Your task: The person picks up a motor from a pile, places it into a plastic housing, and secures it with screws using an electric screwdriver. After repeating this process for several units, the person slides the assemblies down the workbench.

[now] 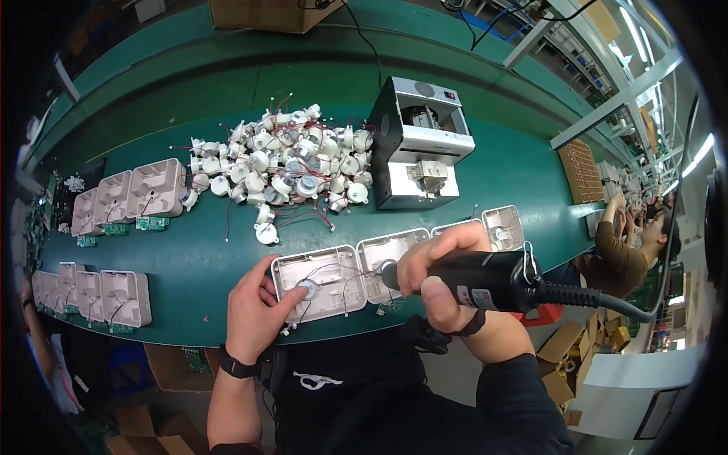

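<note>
My left hand (254, 315) grips the left side of a white plastic housing (334, 302) at the bench's near edge. Its thumb presses on a small round grey-and-white part (307, 289) with thin wires inside that housing. In my right hand (444, 280) is a black electric screwdriver (485, 274), held level, its cable running off to the right. The screwdriver's front end points left, over the second housing (394, 246) in the row; its tip is hard to make out. Another open housing (502, 220) with a round part stands beyond my right hand.
A pile of white round parts with red wires (280, 159) covers the bench's middle, beside a black-and-silver screw feeder (421, 144). More housings (155, 189) with green circuit boards (152, 223) stand at left. A co-worker (633, 243) sits at far right; open cartons (572, 356) are below.
</note>
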`<state>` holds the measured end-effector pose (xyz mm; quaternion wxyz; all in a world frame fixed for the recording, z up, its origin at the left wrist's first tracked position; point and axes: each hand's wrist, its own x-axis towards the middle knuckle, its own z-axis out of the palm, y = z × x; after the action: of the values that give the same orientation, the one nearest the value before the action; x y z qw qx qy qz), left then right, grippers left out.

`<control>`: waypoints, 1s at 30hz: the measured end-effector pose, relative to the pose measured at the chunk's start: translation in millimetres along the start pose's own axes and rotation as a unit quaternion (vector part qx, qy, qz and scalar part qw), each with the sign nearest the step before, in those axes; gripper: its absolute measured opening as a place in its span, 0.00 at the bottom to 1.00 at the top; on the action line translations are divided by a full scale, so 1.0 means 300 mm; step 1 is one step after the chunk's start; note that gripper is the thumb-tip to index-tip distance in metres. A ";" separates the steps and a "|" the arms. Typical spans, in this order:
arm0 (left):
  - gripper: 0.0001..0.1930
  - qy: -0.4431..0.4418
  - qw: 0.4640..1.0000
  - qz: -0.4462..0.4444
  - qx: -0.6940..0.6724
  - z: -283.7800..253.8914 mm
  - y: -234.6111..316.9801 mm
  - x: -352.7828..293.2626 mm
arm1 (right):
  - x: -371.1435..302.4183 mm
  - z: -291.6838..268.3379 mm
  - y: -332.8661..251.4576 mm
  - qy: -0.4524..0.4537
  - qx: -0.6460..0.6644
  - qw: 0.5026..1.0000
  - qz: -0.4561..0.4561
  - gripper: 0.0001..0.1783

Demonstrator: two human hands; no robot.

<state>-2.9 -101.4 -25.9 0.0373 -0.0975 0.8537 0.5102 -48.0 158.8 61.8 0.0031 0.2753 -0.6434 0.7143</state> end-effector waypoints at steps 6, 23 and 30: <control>0.33 0.006 1.000 0.010 0.001 0.000 -0.004 0.002 | -0.012 0.007 0.021 -0.018 -0.031 0.999 0.016 0.20; 0.32 0.012 1.000 0.020 0.005 0.024 0.031 0.006 | 0.185 -0.187 -0.055 0.189 -0.014 0.963 -0.190 0.12; 0.33 0.008 1.000 0.028 0.007 0.095 0.072 0.027 | 0.300 -0.272 -0.004 0.258 -0.072 0.952 -0.145 0.09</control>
<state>-16.3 -67.5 -22.4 0.0167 -0.0772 0.8600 0.5041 -155.7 202.7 96.9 0.2925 0.1707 -0.6233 0.7048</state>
